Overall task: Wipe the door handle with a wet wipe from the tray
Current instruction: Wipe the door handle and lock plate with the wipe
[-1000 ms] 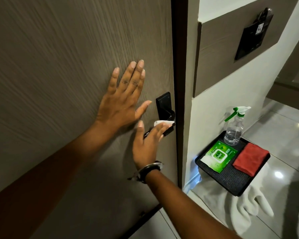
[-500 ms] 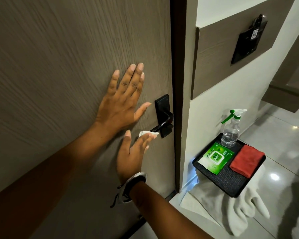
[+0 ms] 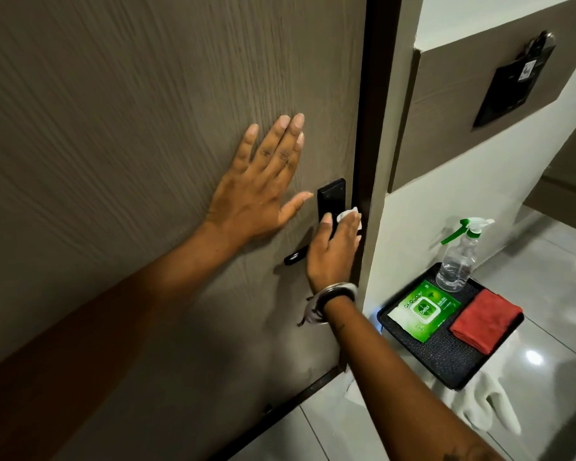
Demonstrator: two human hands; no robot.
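A black lever door handle [image 3: 293,257] with a black backplate [image 3: 330,194] sits on the brown wood-grain door [image 3: 130,128]. My right hand [image 3: 335,251] covers most of the lever and presses a white wet wipe [image 3: 448,215] against the backplate's lower right; only the lever's free end shows to the left of my hand. My left hand [image 3: 260,191] lies flat on the door, fingers spread, just left of the backplate. The black tray [image 3: 446,357] stands on the floor at the right with a green wet-wipe pack [image 3: 423,309].
On the tray also stand a clear spray bottle [image 3: 459,261] with a green trigger and a folded red cloth [image 3: 486,321]. A white towel [image 3: 486,414] lies under the tray on the glossy tiles. A dark door frame [image 3: 369,128] and a black wall panel [image 3: 512,84] are to the right.
My right hand with the wipe slid left along the lever to its free end, then back right and up to the backplate. My left hand stayed flat on the door.
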